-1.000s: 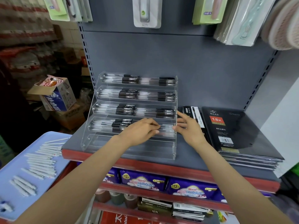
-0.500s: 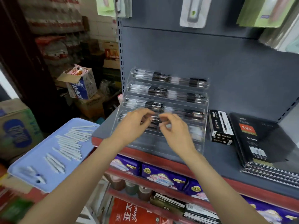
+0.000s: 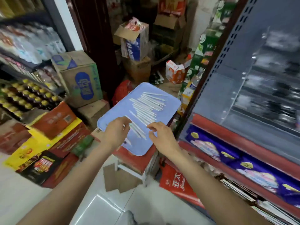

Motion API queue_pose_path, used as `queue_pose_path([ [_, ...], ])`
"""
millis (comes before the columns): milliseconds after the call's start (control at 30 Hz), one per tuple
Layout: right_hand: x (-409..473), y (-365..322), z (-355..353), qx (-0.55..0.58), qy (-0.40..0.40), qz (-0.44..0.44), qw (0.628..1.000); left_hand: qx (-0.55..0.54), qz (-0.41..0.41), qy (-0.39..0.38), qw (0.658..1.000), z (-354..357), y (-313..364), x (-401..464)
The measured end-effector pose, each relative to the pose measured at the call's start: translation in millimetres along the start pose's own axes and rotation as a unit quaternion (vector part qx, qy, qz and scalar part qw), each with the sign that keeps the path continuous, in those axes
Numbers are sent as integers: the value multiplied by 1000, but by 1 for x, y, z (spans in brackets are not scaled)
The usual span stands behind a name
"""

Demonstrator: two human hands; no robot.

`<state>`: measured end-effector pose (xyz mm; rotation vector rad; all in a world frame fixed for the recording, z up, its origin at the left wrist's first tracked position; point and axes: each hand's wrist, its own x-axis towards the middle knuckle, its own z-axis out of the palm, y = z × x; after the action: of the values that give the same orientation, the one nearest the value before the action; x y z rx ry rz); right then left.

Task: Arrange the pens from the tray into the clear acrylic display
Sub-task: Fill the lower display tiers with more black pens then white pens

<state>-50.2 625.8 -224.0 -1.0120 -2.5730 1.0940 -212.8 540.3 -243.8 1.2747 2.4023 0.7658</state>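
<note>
Blue tray (image 3: 168,103) on a red stool (image 3: 138,161), its right edge close against the shelf's red lip (image 3: 243,137); bare floor tile (image 3: 100,208) below; boxes (image 3: 81,78) crowding left. White pens (image 3: 147,106) in a slanted row across the tray; left hand (image 3: 116,132) and right hand (image 3: 163,134) apart, fingers loosely curled over the nearest pens, grip unclear. Clear acrylic display (image 3: 267,88) blurred, up right.

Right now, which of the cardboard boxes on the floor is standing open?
The blue and white box at the back, stacked on a plain brown box: its top flaps are raised. The large brown box with the blue oval looks shut.
</note>
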Motion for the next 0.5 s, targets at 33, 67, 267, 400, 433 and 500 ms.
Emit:
queue_pose_path([
  [33, 9, -2, 15, -5, -20, 16, 1000, 18, -10, -20, 1000, -2, -21, 3],
  [67, 17, -1, 30, -9, -34, 29, 999, 37, -12, -40, 998, -3, -39, 6],
  [267, 49, 2, 96, -67, -98, 65, 991, 124, 55, -144, 980, -2, -98, 25],
  [400, 64, 2, 114, -125, -86, 87, 985, 193, 86, -155, 965, 1, -111, 39],
  [433, 68, 1, 115, -140, -81, 93, 983, 207, 94, -156, 961, 1, -113, 44],
  [500, 76, 3, 113, -159, -69, 111, 979, 208, 113, -162, 958, 1, -114, 53],
])
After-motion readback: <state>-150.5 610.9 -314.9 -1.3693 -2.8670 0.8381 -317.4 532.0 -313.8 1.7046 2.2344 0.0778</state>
